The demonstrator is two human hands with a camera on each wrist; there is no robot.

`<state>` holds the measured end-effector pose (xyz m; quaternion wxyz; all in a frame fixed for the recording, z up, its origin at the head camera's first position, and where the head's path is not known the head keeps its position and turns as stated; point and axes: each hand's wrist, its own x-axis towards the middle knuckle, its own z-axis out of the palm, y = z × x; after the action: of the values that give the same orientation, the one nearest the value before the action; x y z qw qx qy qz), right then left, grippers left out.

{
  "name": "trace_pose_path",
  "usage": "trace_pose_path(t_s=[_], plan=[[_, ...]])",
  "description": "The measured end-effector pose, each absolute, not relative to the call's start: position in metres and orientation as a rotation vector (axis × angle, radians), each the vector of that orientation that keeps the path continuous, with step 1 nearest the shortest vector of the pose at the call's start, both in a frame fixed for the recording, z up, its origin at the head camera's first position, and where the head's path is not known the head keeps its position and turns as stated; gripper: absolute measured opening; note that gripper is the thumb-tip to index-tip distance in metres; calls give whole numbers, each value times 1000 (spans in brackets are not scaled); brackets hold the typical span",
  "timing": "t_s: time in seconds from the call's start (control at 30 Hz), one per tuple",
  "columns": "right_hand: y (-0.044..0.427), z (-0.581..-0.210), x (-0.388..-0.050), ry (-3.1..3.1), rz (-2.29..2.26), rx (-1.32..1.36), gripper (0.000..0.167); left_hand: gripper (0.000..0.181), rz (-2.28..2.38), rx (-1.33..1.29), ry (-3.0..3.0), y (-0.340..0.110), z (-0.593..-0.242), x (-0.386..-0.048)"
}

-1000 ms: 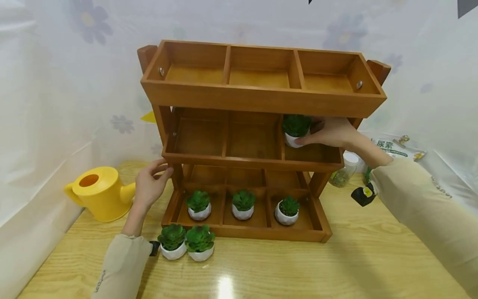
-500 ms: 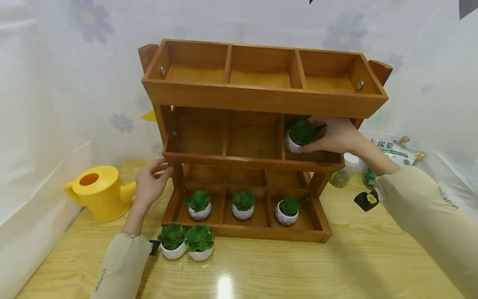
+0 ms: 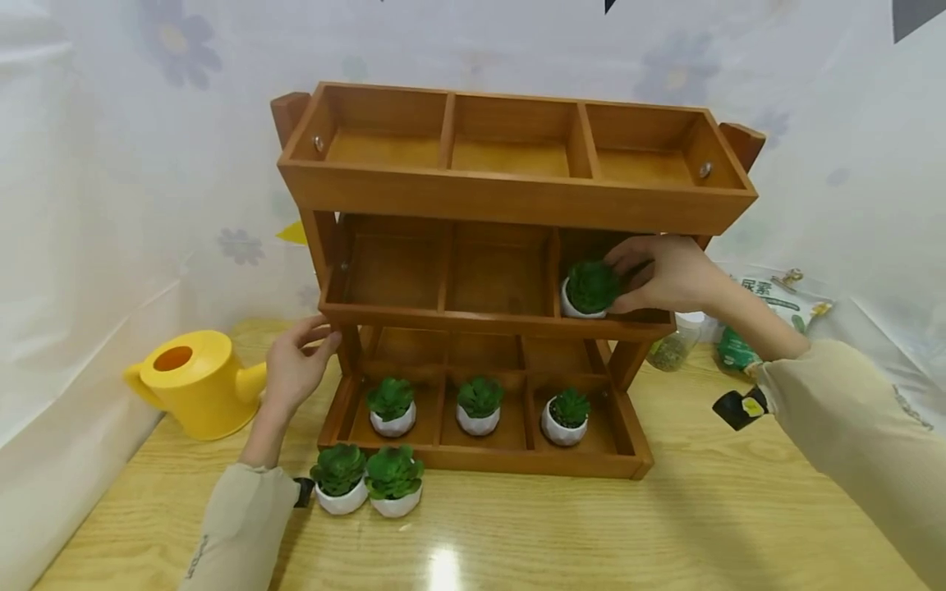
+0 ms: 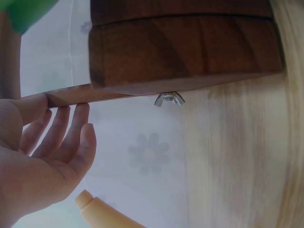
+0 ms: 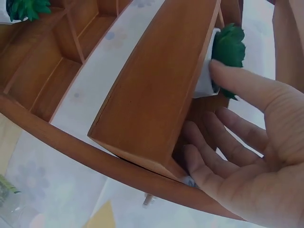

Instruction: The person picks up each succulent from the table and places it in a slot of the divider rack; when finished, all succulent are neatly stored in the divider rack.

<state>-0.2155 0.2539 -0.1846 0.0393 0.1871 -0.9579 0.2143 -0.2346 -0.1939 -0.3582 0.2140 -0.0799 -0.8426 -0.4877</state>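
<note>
The potted succulent (image 3: pixel 594 287), a dense dark-green rosette in a white pot, sits in a three-tier brown wooden stand (image 3: pixel 517 197), in the middle tier's 3 o'clock compartment, near the front board. At the plant's 3 o'clock is the right hand (image 3: pixel 672 271), half open: its thumb touches the pot, while in the right wrist view the other fingers are loosely bent and apart from it. The top tier overhangs at 12 o'clock and a divider (image 3: pixel 554 271) stands just beside the pot at 9.

Farther out at 3 o'clock, a clipped white bag (image 3: pixel 794 300) bears green characters, probably 尿素, partly covered by the forearm; a white-capped jar (image 3: pixel 672 349) is at 4. Three small succulents (image 3: pixel 479 402) occupy the bottom tier from 6 to 8 o'clock, and two tabletop succulents (image 3: pixel 394 484) stand side by side around 8. Between 8 and 9, the left hand (image 3: pixel 299 361) is half open, its bent fingers touching the stand's side. Beyond it is a yellow watering can (image 3: pixel 195 390). Both beige sleeves (image 3: pixel 850 410) carry small dark lettering.
</note>
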Motion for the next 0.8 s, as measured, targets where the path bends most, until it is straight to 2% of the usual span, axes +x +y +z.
trace_pose_path(t_s=[0.47,0.8], plan=[[255,-188,-180,-2837,721,604,36,35,-1343,-222,-2349,-201,-359,-234],[217,-235,-155,-2698,1027,802,30,35,-1357,-223,-2337,-200,-359,-235]])
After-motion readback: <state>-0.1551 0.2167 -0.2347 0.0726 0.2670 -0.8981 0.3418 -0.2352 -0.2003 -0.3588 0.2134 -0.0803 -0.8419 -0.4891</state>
